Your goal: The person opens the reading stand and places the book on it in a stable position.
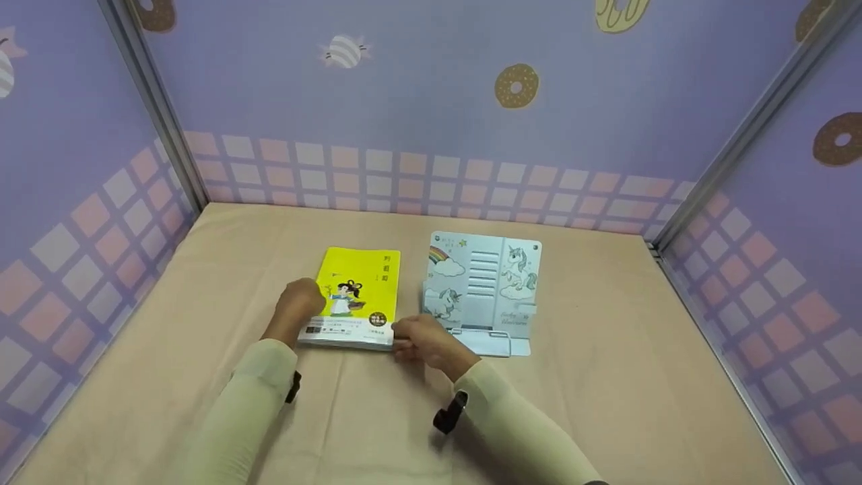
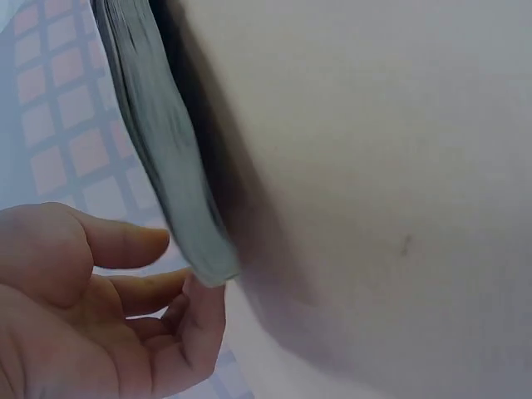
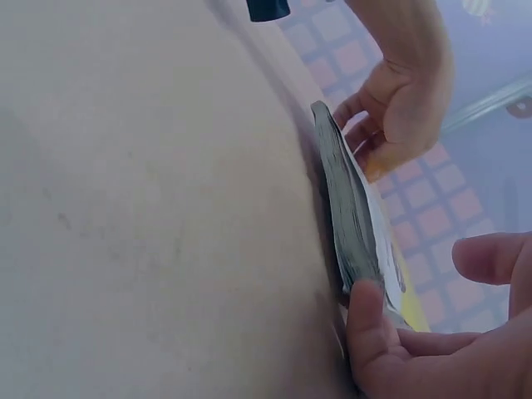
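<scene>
A yellow-covered book (image 1: 363, 266) lies toward the middle of the table, a drawn figure on its front and a white band along the near end. My left hand (image 1: 300, 303) grips its left side; in the left wrist view the thumb meets the edge from above and bent fingers reach beneath. At the near right corner, my right hand (image 1: 427, 340) holds the book with fingers around the edge, its thumb (image 3: 482, 258) raised off the cover in the right wrist view. The page edges (image 2: 166, 141) face the wrist cameras, with dark shadow below them.
Right of the book stands a pale blue book stand (image 1: 480, 310) with unicorn and rainbow pictures, slots and a ledge; my right hand overlaps its lower left. A pinkish cloth covers the table (image 1: 592, 377). Patterned purple walls (image 1: 431, 101) enclose the back and sides.
</scene>
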A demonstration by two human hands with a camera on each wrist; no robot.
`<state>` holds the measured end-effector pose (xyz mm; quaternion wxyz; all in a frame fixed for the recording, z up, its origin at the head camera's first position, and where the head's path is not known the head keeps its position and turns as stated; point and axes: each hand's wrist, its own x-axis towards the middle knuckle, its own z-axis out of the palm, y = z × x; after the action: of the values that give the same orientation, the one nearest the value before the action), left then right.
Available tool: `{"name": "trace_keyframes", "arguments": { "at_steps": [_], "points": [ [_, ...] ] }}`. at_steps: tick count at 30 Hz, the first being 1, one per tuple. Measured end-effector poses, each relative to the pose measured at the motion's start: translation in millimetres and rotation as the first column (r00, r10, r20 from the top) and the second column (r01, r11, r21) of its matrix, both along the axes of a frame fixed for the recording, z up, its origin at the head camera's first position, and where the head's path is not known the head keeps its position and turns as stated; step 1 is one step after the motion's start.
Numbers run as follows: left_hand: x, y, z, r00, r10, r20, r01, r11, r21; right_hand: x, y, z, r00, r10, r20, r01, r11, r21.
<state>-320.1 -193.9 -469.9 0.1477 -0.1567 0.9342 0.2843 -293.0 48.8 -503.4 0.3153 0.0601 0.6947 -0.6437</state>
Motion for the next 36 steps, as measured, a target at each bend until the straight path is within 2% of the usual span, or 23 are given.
{"name": "trace_keyframes", "arguments": {
  "at_steps": [6, 9, 13, 18, 21, 24, 28, 31, 33, 36],
  "points": [
    [-5.5, -14.0, -0.7, 1.000, -0.008, 0.030, 0.005, 0.994, 0.110, -1.7, 5.4, -2.0, 0.996, -0.038, 0.075, 0.046, 0.994, -0.104],
    [-7.8, -21.2, -2.4, 1.000, -0.002, 0.021, -0.001, 0.992, 0.124, -3.3, 5.0, -4.0, 0.995, -0.051, 0.087, 0.061, 0.992, -0.110],
    [-9.4, -27.5, -6.1, 0.999, 0.035, 0.027, -0.039, 0.988, 0.147, -4.2, 4.5, -6.2, 0.992, -0.085, 0.095, 0.095, 0.991, -0.100],
    [-10.0, -26.1, -5.1, 0.994, 0.101, 0.045, -0.110, 0.959, 0.260, -3.6, 2.8, -4.7, 0.987, -0.159, -0.019, 0.156, 0.983, -0.094],
    [-10.0, -24.1, -0.7, 0.994, 0.106, 0.004, -0.102, 0.937, 0.334, -2.1, 2.5, -1.7, 0.974, -0.195, -0.119, 0.188, 0.980, -0.073],
    [-9.2, -22.3, 8.4, 0.994, 0.097, -0.049, -0.075, 0.934, 0.349, 1.5, 4.7, 6.0, 0.959, -0.190, -0.208, 0.187, 0.982, -0.034],
    [-6.3, -19.1, 21.9, 0.989, 0.105, -0.108, -0.052, 0.911, 0.408, 5.4, 9.1, 19.7, 0.926, -0.181, -0.332, 0.193, 0.981, 0.002],
    [-4.4, -10.1, 29.6, 0.976, 0.124, -0.178, -0.031, 0.893, 0.449, 3.2, 16.3, 28.0, 0.884, -0.200, -0.422, 0.227, 0.974, 0.014],
    [-3.9, -1.1, 31.7, 0.961, 0.141, -0.237, -0.018, 0.890, 0.455, 0.1, 22.6, 30.6, 0.856, -0.219, -0.467, 0.260, 0.965, 0.022],
    [-4.3, 13.6, 30.9, 0.928, 0.156, -0.338, 0.014, 0.892, 0.451, -3.5, 34.0, 30.7, 0.815, -0.235, -0.530, 0.303, 0.952, 0.044]
  ]
}}
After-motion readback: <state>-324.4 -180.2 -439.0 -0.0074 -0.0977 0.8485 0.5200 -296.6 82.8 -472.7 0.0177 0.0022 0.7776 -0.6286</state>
